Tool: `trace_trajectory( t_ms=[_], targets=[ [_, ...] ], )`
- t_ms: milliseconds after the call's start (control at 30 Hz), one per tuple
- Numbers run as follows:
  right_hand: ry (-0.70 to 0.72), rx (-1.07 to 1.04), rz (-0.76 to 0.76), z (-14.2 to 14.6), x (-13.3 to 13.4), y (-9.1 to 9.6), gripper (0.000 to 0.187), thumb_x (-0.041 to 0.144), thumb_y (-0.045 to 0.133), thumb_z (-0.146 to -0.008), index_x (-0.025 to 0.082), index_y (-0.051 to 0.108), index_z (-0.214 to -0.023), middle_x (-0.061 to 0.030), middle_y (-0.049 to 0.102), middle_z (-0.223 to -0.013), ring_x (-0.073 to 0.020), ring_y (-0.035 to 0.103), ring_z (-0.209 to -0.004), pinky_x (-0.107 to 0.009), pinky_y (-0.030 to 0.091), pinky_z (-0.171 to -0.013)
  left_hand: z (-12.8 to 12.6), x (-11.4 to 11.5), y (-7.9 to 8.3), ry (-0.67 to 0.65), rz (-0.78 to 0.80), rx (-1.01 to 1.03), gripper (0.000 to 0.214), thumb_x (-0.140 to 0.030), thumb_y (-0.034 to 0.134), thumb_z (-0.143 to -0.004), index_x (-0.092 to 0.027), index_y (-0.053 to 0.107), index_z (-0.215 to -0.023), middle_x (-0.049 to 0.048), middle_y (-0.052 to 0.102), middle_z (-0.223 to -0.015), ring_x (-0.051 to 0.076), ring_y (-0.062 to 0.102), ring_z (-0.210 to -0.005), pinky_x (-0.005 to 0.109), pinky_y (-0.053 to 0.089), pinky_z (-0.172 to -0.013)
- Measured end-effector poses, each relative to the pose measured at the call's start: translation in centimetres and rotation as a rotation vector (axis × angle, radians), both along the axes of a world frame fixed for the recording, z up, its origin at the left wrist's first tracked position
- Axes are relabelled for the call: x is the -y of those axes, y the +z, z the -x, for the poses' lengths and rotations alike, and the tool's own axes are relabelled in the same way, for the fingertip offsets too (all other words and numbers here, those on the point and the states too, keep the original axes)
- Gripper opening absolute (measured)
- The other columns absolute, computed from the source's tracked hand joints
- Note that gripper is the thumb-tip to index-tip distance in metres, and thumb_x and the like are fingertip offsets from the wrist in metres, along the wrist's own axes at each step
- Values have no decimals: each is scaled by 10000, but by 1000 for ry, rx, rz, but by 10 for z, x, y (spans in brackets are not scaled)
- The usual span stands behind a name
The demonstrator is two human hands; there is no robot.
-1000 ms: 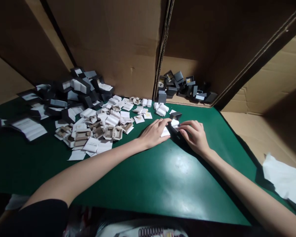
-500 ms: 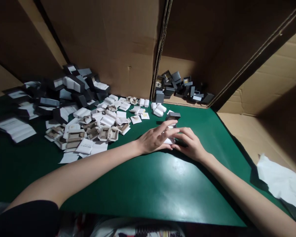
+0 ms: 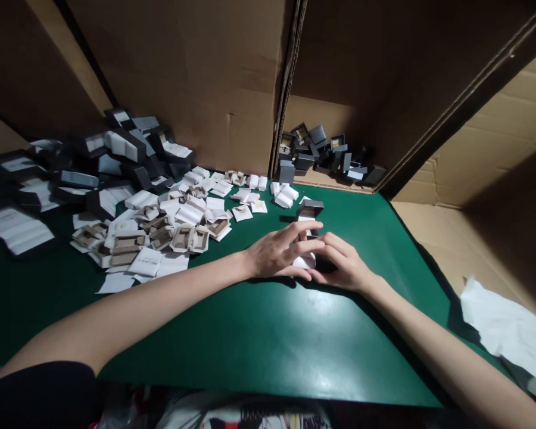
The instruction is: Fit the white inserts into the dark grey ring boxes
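Note:
My left hand [image 3: 274,251] and my right hand [image 3: 346,261] meet over the middle of the table, fingers curled inward from both sides. Between them they grip a small folded white card piece [image 3: 304,261], its lower part showing under the left fingers. Just behind the fingertips stands a small dark box [image 3: 311,208] with its lid raised; the hands hide its lower part. Whether the white piece sits in that box I cannot tell.
Loose white and brown card inserts [image 3: 190,237] lie spread to the left on the green table [image 3: 250,333]. Dark boxes [image 3: 129,146] are heaped behind them. More small dark boxes [image 3: 318,138] lie in a cardboard compartment at the back. A crumpled white sheet [image 3: 504,325] lies at right.
The view has shifted slightly, moving the piles a little left. My hands keep their hold, the fingers shifting slightly, and more of the dark box shows behind them.

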State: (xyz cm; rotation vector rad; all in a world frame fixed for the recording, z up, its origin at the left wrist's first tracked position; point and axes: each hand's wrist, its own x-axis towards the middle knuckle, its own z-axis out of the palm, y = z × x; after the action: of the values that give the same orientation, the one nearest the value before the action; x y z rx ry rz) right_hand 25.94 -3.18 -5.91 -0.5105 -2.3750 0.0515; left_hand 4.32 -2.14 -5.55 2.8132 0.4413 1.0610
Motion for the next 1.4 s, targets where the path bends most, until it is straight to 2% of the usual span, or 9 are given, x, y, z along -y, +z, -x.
trace_trajectory(
  t_ms=[133, 333, 433, 533, 667, 867, 1100, 1233, 1400],
  targets=[
    [-45, -135, -26, -3, -1, 1, 322, 295, 672, -761, 223, 566, -1056, -80, 642, -889, -200, 609, -797, -349, 524, -663, -1, -2, 1, 136, 24, 17, 452, -418, 523, -895, -207, 387, -1271, 157, 424, -1348, 277, 444, -1261, 467, 455, -1004],
    [-245, -315, 37, -12, -8, 0, 262, 255, 662, -764, 212, 577, -1008, -87, 644, -916, -214, 620, -829, -368, 531, -698, -1, -4, 4, 325, 71, -48, 320, -307, 461, -916, -152, 488, -1195, 139, 485, -1280, 265, 462, -1186, 422, 425, -997],
    [-365, -311, 58, -15, -14, -2, 222, 272, 632, -802, 206, 576, -1006, -89, 641, -941, -215, 614, -858, -375, 525, -740, -3, -4, 3, 380, 56, -140, 309, -216, 451, -895, -141, 502, -1190, 138, 513, -1228, 273, 473, -1145, 423, 446, -940],
    [-424, -254, 45, -16, -18, -4, 213, 290, 618, -820, 208, 576, -1012, -89, 641, -955, -216, 612, -879, -373, 524, -761, -5, -5, 1, 416, 31, -220, 321, -147, 453, -863, -140, 526, -1175, 133, 534, -1173, 279, 484, -1114, 425, 458, -899],
    [-424, -183, -57, -16, -22, -6, 241, 274, 619, -822, 223, 570, -1052, -97, 640, -989, -223, 608, -900, -383, 526, -774, -5, -7, -3, 402, 44, -246, 257, -137, 452, -859, -146, 578, -1082, 131, 521, -1168, 262, 486, -1111, 414, 484, -897],
    [-389, -76, -162, -17, -22, -4, 280, 231, 612, -830, 220, 552, -1104, -111, 638, -1016, -228, 593, -901, -389, 511, -759, -4, -9, -6, 358, 119, -236, 235, -138, 427, -878, -143, 567, -1066, 122, 488, -1195, 237, 508, -1122, 364, 523, -867],
    [-324, 45, -98, -16, -19, -3, 252, 294, 585, -854, 214, 577, -1093, -89, 668, -991, -214, 578, -870, -356, 450, -734, -3, -11, -6, 304, 306, -75, 278, -68, 434, -842, -163, 469, -1101, 93, 523, -1140, 194, 592, -1009, 351, 523, -881],
    [-360, 78, -84, -12, -16, -2, 236, 305, 569, -880, 216, 588, -1098, -77, 676, -1013, -206, 568, -876, -349, 418, -739, -3, -15, -7, 269, 431, 27, 265, -102, 478, -841, -175, 462, -1095, 72, 547, -1106, 175, 611, -985, 334, 543, -878],
    [-403, 112, -61, -7, -12, -2, 243, 318, 536, -913, 206, 589, -1122, -78, 682, -1057, -200, 560, -883, -344, 389, -747, -4, -16, -8, 220, 509, 124, 316, -125, 541, -814, -184, 464, -1115, 67, 562, -1134, 167, 610, -1029, 311, 538, -927]
  ],
)
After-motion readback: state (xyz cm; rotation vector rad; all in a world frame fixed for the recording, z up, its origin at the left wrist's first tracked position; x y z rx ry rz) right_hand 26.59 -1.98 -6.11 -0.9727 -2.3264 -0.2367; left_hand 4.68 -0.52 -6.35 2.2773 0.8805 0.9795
